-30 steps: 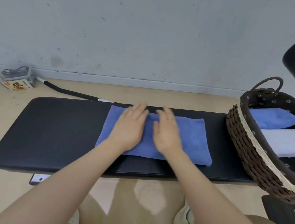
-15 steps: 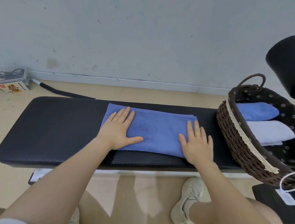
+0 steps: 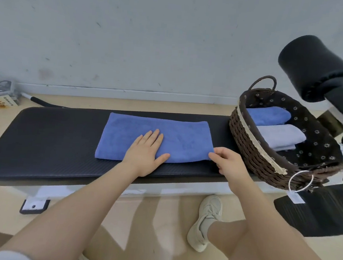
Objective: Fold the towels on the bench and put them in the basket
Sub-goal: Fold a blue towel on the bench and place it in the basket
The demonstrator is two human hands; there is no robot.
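Blue towel [image 3: 155,136] lies lengthwise, left to right, on the bench [image 3: 43,136]; left hand [image 3: 144,154] presses flat mid-towel, fingers together, while right hand [image 3: 227,161] pinches its near right corner beside the basket [image 3: 245,144].

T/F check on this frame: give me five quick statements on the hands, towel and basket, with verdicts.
1. The left hand lies flat on the folded blue towel. True.
2. The right hand pinches the towel's near right corner. True.
3. The brown wicker basket holds no towels. False: a blue folded towel and a pale lavender folded towel lie inside.
4. The towel lies on the floor. False: it lies on the black padded bench.
5. The basket stands at the bench's left end. False: at the right end.
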